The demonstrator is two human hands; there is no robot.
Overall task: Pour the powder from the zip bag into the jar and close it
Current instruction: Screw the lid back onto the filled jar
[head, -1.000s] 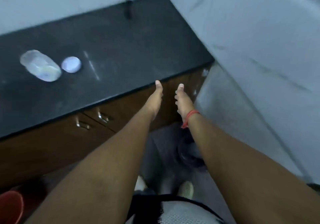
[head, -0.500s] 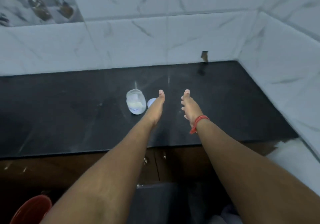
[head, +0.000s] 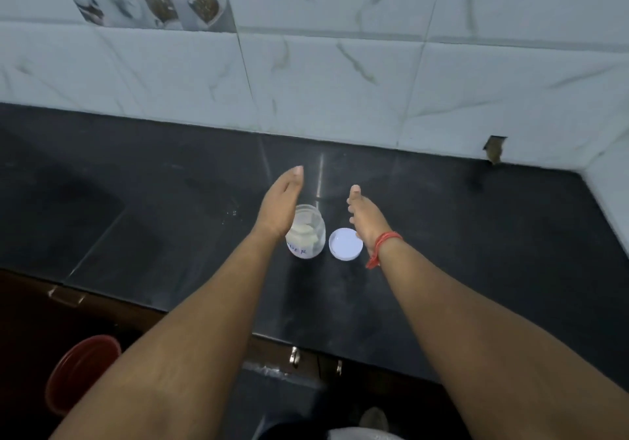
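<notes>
A clear jar (head: pixel 308 237) with a handwritten label stands open on the black counter (head: pixel 476 235). Something pale and folded lies inside it; I cannot tell whether that is the zip bag. Its white lid (head: pixel 344 244) lies flat just right of the jar. My left hand (head: pixel 280 204) hovers above the jar's left side with straight fingers, holding nothing. My right hand (head: pixel 366 216), a red thread at its wrist, is held out flat over the lid's right edge, also empty.
A white marble-tile wall (head: pixel 323 75) backs the counter and turns a corner at the right. Wooden drawers with metal handles (head: pixel 294 354) sit under the counter's front edge. A red bucket (head: pixel 78 371) stands on the floor at lower left.
The view has swung left and down, bringing the jar and lid from the left side to between my hands. Both hands have stayed outstretched and empty.
</notes>
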